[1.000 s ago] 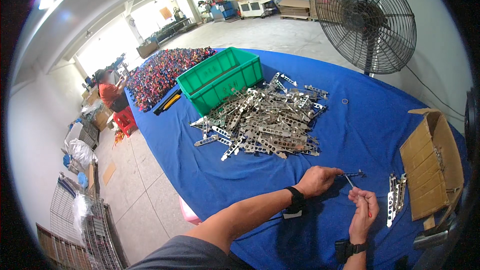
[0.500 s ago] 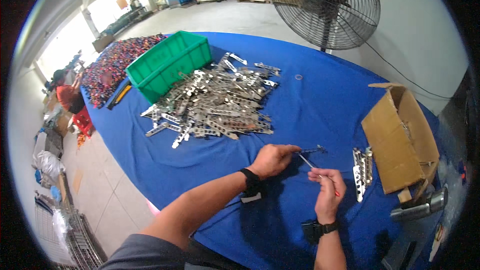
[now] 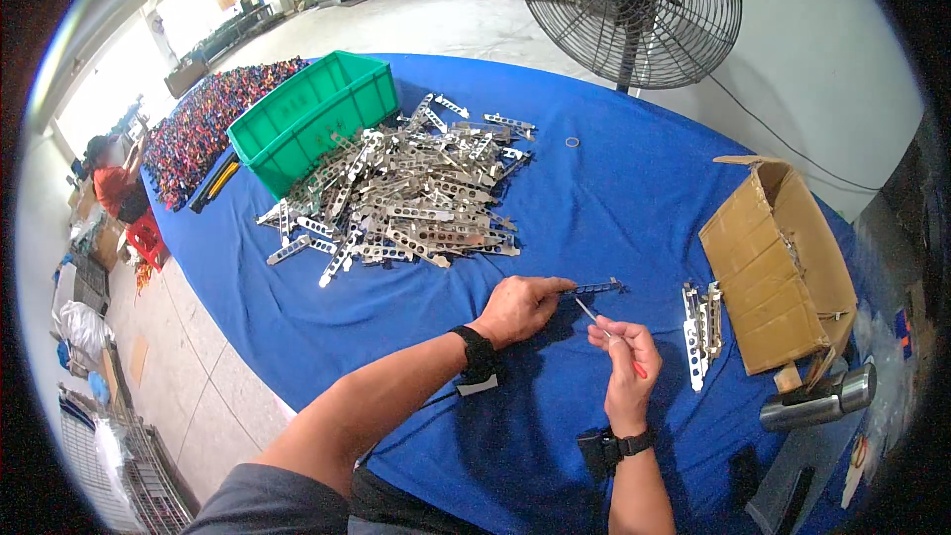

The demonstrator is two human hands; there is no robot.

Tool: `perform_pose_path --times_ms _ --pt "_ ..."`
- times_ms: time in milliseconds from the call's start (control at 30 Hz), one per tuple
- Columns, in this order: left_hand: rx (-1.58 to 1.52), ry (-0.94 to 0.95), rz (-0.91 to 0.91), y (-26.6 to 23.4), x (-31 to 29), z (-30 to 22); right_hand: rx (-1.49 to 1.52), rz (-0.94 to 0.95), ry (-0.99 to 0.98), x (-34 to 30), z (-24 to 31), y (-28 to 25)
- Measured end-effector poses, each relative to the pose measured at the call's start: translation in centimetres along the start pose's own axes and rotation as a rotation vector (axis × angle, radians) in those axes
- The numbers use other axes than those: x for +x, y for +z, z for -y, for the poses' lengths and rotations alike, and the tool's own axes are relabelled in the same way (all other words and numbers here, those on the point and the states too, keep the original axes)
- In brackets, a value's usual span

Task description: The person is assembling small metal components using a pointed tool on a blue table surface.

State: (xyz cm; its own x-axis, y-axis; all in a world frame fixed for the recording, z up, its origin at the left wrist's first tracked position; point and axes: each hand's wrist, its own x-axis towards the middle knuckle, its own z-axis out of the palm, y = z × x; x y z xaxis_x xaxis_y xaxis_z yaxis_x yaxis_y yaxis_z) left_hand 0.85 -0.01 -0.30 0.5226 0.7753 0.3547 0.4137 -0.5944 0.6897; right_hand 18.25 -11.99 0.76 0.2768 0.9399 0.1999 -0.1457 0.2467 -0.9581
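My left hand (image 3: pixel 518 311) pinches one end of a perforated metal strip (image 3: pixel 598 287) above the blue cloth, and the strip's free end points right. A slim metal tool with a red handle (image 3: pixel 586 310) is gripped in my right hand (image 3: pixel 628 365). Its tip is close to the strip beside my left fingertips; I cannot tell whether they touch. A large heap of similar metal strips (image 3: pixel 421 210) lies beyond my left hand. To the right of my right hand, several more strips (image 3: pixel 701 335) lie together in a small group.
A green crate (image 3: pixel 322 124) stands behind the heap, beside a mound of small multicoloured pieces (image 3: pixel 223 124). On the right are an open cardboard box (image 3: pixel 768 267) and a steel flask (image 3: pixel 820 398). A large fan (image 3: pixel 629 10) stands past the far edge. Someone in orange (image 3: pixel 117 188) is at far left.
The whole view has shifted, so the table things appear slightly farther left and up. Both hands keep their holds on the strip and the tool, with the tool tip still close to the strip.
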Motion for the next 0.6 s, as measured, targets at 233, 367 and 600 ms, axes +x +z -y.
perform_pose_path --times_ms 233,367,600 --pt "0.006 -0.011 0.009 0.13 -0.03 0.10 -0.083 0.039 -0.005 -0.04 0.12 0.08" --pt "-0.017 -0.046 0.031 0.04 -0.01 0.14 -0.032 0.030 -0.025 -0.08 -0.09 0.36" --pt "-0.003 0.009 -0.013 0.48 -0.12 0.67 -0.044 0.031 -0.037 -0.12 -0.09 0.38"
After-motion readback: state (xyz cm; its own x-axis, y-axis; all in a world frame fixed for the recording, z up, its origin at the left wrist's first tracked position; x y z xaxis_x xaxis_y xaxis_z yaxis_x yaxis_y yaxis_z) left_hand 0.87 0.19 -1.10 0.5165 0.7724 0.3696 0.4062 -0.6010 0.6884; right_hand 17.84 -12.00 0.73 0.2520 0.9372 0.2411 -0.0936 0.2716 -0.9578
